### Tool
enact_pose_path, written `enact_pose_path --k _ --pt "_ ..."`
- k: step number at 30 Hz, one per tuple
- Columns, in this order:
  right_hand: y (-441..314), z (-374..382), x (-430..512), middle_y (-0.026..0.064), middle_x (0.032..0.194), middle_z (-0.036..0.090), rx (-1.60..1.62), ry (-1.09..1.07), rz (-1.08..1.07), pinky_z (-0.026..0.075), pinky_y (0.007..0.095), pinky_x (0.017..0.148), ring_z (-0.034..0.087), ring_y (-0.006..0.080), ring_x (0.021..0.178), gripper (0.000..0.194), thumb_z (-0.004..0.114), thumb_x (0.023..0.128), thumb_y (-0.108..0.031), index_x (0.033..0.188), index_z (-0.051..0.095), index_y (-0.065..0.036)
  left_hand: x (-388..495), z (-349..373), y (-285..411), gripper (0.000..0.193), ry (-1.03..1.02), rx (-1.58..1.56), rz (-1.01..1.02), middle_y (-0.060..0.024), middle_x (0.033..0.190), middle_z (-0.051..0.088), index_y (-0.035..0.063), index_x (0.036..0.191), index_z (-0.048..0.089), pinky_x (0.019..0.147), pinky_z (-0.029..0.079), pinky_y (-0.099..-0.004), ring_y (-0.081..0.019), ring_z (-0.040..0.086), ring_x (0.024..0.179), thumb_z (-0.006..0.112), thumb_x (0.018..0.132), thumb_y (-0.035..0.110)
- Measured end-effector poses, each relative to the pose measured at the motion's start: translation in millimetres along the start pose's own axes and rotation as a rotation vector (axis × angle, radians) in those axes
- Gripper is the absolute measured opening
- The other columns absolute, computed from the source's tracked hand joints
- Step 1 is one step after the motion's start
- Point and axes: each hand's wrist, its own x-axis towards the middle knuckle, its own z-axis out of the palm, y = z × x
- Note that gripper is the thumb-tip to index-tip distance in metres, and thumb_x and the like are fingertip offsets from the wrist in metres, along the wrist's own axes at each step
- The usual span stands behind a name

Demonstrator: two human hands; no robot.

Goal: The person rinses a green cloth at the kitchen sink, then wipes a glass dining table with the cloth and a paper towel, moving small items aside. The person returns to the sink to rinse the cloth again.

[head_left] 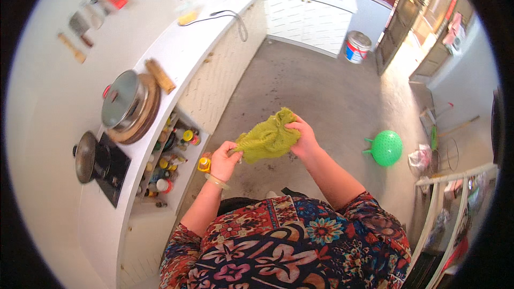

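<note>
A fuzzy yellow-green cloth is stretched between my two hands, above the floor and in front of my body. My left hand pinches its left corner between thumb and fingers. At the cloth's upper right edge, my right hand grips it, with the fingers partly behind the fabric. The cloth is crumpled in the middle and hangs slightly lower along its bottom edge.
On my left runs a white counter with a lidded steel pot, a wok and a black cooktop. Bottles fill an open shelf below. A green stool and a bucket stand on the floor. A rack is at right.
</note>
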Motion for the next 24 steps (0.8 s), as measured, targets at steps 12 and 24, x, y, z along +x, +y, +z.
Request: enact_pose_path --k 12,24 --pt "-123 -73 99 0.018 0.121 0.062 0.024 0.309 -0.298 0.053 0.0485 0.096 0.062 0.0349 0.111 0.046 0.052 0.083 0.003 0.129 0.053 0.002 237 63 -28 0.027 -0.227 -0.201 -0.166 -0.0033 0.086 0.064 0.0056 0.12 0.06 0.062 0.047 -0.0244 -0.0094 0.059 0.071 0.056 0.094 0.001" --pt "-281 -154 189 0.0196 0.126 0.061 0.06 0.45 -0.617 0.05 0.0497 0.102 0.061 0.0362 0.116 0.049 0.053 0.081 0.003 0.13 0.053 0.002 487 240 48 0.018 -0.404 -0.077 -0.159 0.0003 0.063 0.053 0.0045 0.089 0.06 0.048 0.039 -0.0251 -0.0075 0.048 0.052 0.054 0.101 0.017"
